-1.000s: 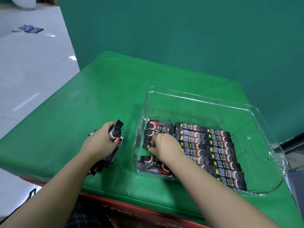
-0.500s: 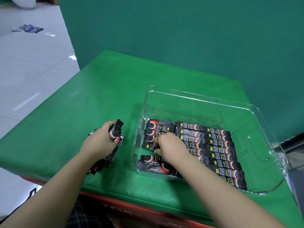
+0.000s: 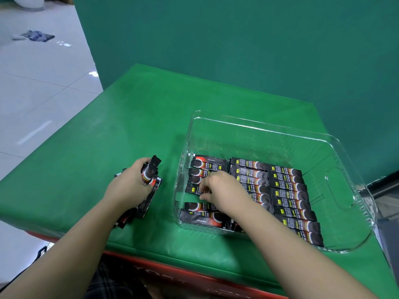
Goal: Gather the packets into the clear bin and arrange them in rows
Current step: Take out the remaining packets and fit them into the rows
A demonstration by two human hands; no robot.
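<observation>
Since a second ago, the right hand [image 3: 218,188] has shifted slightly toward the far side of the clear bin [image 3: 267,126], its fingertips now resting on a packet [image 3: 195,188] in the left-hand row, where before they sat a little nearer the bin's near wall. The fingers are curled down onto that packet; whether they pinch it or merely press it cannot be told. The left hand [image 3: 131,184] has stayed put, gripping a bundle of packets [image 3: 149,184] that rests on the green surface [image 3: 129,126] just beside the bin's left wall, near the surface's front edge.

Inside the bin, black-and-red packets lie flat in three rows running from the near wall toward the far wall. The right row of packets [image 3: 291,199] and the middle row [image 3: 250,175] are packed side by side, touching. The left row has a gap of bare bin floor just in front of the right hand's fingers, with two more packets [image 3: 200,213] lying against the near left corner. The bin stands at the surface's front right corner.

Beyond the surface's left edge, a crumpled cloth [image 3: 36,35] lies on the tiled floor [image 3: 32,93].
</observation>
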